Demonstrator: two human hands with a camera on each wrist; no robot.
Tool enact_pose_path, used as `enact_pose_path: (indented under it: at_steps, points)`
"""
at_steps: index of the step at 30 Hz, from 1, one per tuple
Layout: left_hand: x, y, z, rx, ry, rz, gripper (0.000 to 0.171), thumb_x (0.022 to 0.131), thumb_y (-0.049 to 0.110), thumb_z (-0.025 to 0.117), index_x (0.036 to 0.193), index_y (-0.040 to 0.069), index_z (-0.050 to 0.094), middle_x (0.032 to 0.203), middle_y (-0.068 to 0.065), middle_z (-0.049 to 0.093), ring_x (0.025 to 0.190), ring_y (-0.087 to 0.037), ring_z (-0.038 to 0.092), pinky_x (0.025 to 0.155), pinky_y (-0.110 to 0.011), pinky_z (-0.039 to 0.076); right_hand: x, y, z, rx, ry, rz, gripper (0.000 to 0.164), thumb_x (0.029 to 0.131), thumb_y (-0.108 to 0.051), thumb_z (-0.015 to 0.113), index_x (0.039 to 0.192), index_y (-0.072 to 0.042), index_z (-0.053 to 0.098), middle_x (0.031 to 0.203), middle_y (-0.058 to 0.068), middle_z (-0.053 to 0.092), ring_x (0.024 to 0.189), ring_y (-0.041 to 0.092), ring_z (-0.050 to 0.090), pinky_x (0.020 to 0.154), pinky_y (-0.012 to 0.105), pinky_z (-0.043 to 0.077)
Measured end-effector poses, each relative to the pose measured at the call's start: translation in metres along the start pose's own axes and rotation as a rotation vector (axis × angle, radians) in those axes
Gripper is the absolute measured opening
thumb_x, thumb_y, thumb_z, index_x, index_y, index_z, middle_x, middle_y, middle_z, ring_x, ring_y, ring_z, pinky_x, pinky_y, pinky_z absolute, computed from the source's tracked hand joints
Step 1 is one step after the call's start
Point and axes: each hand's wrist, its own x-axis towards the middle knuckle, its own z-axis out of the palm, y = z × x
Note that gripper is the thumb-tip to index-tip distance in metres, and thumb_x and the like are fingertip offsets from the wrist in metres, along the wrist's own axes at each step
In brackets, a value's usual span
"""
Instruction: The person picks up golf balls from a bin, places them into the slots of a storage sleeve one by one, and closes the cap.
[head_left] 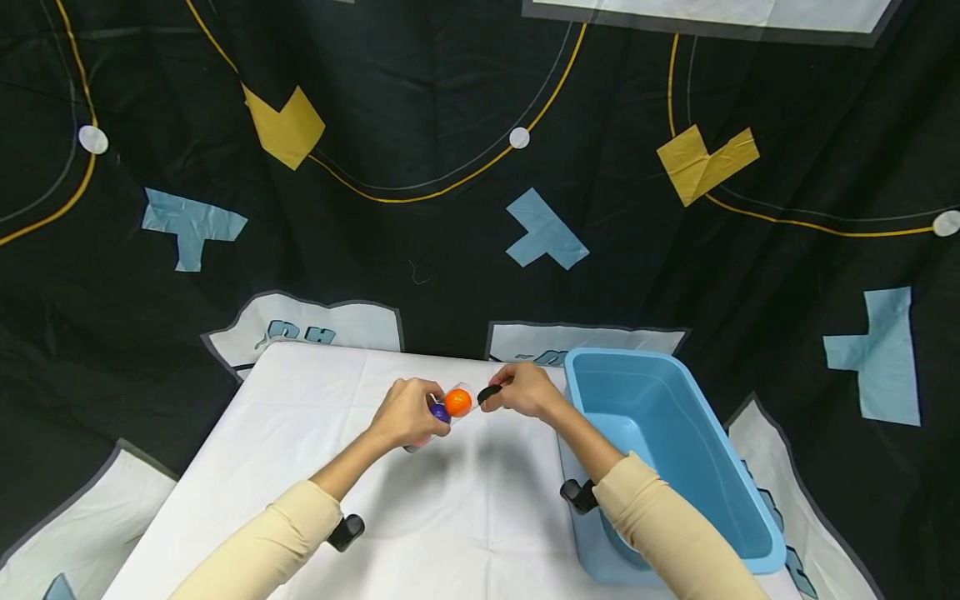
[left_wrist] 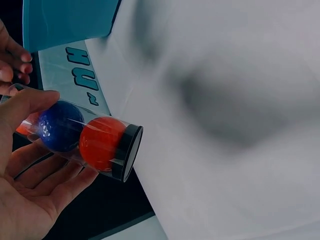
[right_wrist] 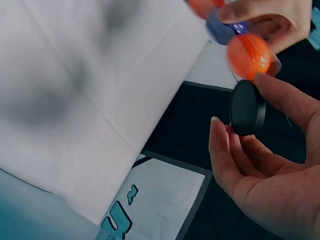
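My left hand [head_left: 407, 412] grips a clear plastic tube [left_wrist: 83, 126] above the white table. Inside the tube are an orange ball [head_left: 457, 402] at the far end, a blue ball [left_wrist: 61, 127] in the middle and a red-orange ball [left_wrist: 102, 143] against a black end cap [left_wrist: 131, 153]. Thumb on one side and fingers beneath, the left hand holds the tube around its middle. Between thumb and fingertips my right hand [head_left: 527, 390] pinches a round black cap [right_wrist: 247, 108]. That cap is off the tube, close to the open end by the orange ball.
A light blue plastic tub [head_left: 573, 367] stands at the right of the white-covered table [head_left: 315, 400]. A black curtain [head_left: 420, 283] with taped shapes and cords hangs behind the table. White lettered sheets [head_left: 341, 321] show past the table's far edge.
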Motion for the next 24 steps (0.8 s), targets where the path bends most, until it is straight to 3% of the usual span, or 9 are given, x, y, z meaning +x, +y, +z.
enact_pose_path:
  at_steps: [8, 13, 24]
  points:
    - [0.001, 0.007, 0.007, -0.035, -0.029, 0.034, 0.030, 0.064, 0.018, 0.092, 0.088, 0.009, 0.077, 0.078, -0.005, 0.075, 0.066, -0.013, 0.066, 0.060, -0.025, 0.056, 0.001, 0.000, -0.011, 0.137, -0.110, 0.004, 0.032, 0.082, -0.023, 0.084, 0.108, -0.005, 0.076, 0.099, 0.006, 0.075, 0.087, 0.023, 0.069, 0.084, 0.036, 0.060]
    - [0.002, 0.011, 0.009, -0.035, -0.028, 0.045, 0.031, 0.064, 0.019, 0.092, 0.088, 0.009, 0.077, 0.077, -0.004, 0.075, 0.068, -0.013, 0.065, 0.060, -0.024, 0.055, 0.000, 0.000, -0.010, 0.231, -0.180, 0.017, 0.038, 0.085, -0.022, 0.082, 0.117, -0.003, 0.073, 0.106, 0.009, 0.075, 0.087, 0.020, 0.072, 0.087, 0.043, 0.061]
    - [0.003, 0.010, 0.013, -0.016, -0.034, 0.057, 0.031, 0.063, 0.021, 0.093, 0.088, 0.010, 0.077, 0.077, -0.002, 0.075, 0.070, -0.013, 0.065, 0.067, -0.028, 0.056, -0.002, 0.002, -0.007, 0.228, -0.179, 0.019, 0.041, 0.084, -0.022, 0.083, 0.117, -0.002, 0.069, 0.095, 0.012, 0.073, 0.075, 0.025, 0.072, 0.078, 0.036, 0.062]
